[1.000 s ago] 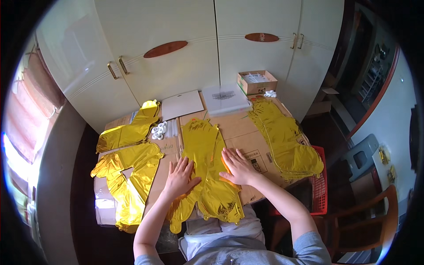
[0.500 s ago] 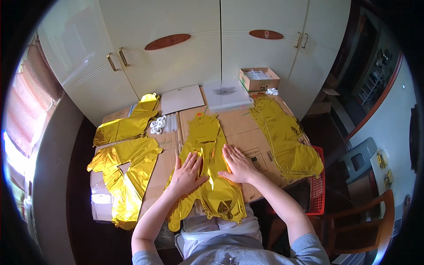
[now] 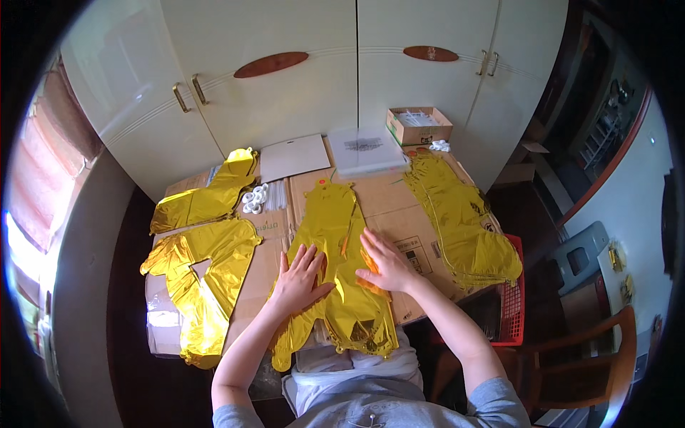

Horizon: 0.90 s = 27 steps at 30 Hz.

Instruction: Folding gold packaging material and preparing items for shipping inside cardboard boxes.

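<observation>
A flat, uninflated gold foil balloon [image 3: 332,214] lies in front of me on the cardboard-covered table [image 3: 385,207], its lower end reaching the near edge by my lap. My left hand [image 3: 298,279] rests on its left side, fingers stretched out and palm down. On its right edge lies my right hand [image 3: 387,264], also flat with fingers extended. Orange foil shows beside and under the right palm. Two more gold foil balloons, an upper one [image 3: 203,203] and a lower one [image 3: 221,274], lie to the left. Another gold foil balloon [image 3: 457,225] is spread at the right.
Several white rolls [image 3: 255,199] and thin clear sticks [image 3: 276,196] sit left of centre. A pale board [image 3: 294,158], a clear plastic packet [image 3: 367,152] and a small cardboard box [image 3: 419,135] stand at the back. A red basket [image 3: 514,317] and wooden chair [image 3: 624,357] are at right.
My right hand has shifted slightly right, and more orange foil shows beside its palm. The left hand has moved slightly left and stays flat on the balloon.
</observation>
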{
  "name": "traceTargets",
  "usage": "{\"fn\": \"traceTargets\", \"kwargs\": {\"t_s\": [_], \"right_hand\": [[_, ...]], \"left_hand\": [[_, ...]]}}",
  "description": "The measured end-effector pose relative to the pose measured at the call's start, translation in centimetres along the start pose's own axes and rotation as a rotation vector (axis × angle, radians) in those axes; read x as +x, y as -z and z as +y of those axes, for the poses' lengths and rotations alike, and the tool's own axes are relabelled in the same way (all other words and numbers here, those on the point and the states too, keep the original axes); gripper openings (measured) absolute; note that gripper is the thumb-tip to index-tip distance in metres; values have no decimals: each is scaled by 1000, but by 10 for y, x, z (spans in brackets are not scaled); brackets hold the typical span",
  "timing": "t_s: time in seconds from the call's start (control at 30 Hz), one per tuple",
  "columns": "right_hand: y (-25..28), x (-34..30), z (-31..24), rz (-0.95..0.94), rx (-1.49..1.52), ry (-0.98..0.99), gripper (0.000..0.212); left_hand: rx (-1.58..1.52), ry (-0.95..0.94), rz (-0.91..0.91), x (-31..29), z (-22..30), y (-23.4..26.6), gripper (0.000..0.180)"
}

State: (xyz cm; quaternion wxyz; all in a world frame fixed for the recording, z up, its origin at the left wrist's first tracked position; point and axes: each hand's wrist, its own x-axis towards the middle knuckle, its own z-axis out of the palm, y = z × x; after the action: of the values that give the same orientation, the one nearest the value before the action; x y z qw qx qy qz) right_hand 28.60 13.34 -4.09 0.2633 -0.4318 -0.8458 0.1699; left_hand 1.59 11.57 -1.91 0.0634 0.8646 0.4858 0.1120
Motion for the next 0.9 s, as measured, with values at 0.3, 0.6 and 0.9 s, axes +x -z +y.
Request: {"fn": "traceTargets", "kwargs": {"t_s": [0.3, 0.6, 0.9], "right_hand": [[5, -151, -57, 439, 633, -466, 20], [-17, -181, -88, -44, 1381, -868, 31], [-23, -160, -96, 131, 1275, -964, 20]], "left_hand": [[-42, 41, 18, 0, 2, -3, 71], [-110, 13, 20, -2, -1, 1, 60], [-180, -59, -9, -2, -5, 5, 49]]}}
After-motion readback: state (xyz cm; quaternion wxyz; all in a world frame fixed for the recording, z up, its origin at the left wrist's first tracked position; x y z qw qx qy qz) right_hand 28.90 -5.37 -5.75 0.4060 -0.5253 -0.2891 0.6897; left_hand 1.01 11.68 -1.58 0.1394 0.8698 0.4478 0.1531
